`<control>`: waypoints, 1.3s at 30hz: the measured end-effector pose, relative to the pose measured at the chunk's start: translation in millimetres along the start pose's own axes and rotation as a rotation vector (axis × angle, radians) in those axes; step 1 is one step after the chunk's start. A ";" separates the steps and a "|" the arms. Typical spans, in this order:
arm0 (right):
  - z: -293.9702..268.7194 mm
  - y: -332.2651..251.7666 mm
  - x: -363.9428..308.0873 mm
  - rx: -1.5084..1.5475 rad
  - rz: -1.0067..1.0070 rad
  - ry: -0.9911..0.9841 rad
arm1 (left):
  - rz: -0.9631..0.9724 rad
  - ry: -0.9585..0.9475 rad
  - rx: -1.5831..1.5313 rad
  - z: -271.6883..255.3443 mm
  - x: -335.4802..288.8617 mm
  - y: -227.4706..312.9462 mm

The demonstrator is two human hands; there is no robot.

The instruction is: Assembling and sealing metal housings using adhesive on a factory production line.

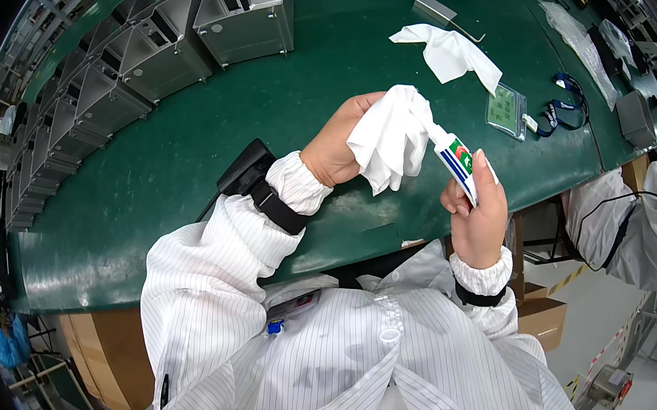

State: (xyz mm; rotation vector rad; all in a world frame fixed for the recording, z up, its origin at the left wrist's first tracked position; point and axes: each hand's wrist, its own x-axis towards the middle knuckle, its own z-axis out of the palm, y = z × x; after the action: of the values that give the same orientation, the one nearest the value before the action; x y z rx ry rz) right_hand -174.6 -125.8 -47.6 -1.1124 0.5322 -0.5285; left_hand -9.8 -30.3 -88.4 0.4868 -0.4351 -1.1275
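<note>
Left hand grips limp, probably light cloth; right hand pinches a tube, likely squeezable, best held mid-body.

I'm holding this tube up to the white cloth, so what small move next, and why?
Probably a light squeeze of the tube with your right hand, if it's uncapped: its narrow end points at the white cloth your left hand holds.

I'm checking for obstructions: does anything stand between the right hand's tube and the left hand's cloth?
Nothing visible does: the tip of the tube is right at the held white cloth; contact is unclear.
</note>
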 end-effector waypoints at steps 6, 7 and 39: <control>-18.6 8.2 8.5 0.350 0.180 -0.249 | 0.000 -0.078 -0.002 -1.2 -1.4 -1.1; -17.9 8.2 8.6 0.375 0.209 -0.227 | 0.000 -0.077 -0.002 -1.6 -1.3 -1.0; -9.6 8.3 1.8 0.098 -0.016 -0.132 | 0.311 0.056 0.565 3.7 0.0 -8.5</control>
State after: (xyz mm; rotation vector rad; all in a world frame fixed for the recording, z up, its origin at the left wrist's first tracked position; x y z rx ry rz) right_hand -178.4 -130.6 -58.9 -1.0507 0.3792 -0.4860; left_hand -18.2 -33.8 -90.3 0.9072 -0.7580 -0.6784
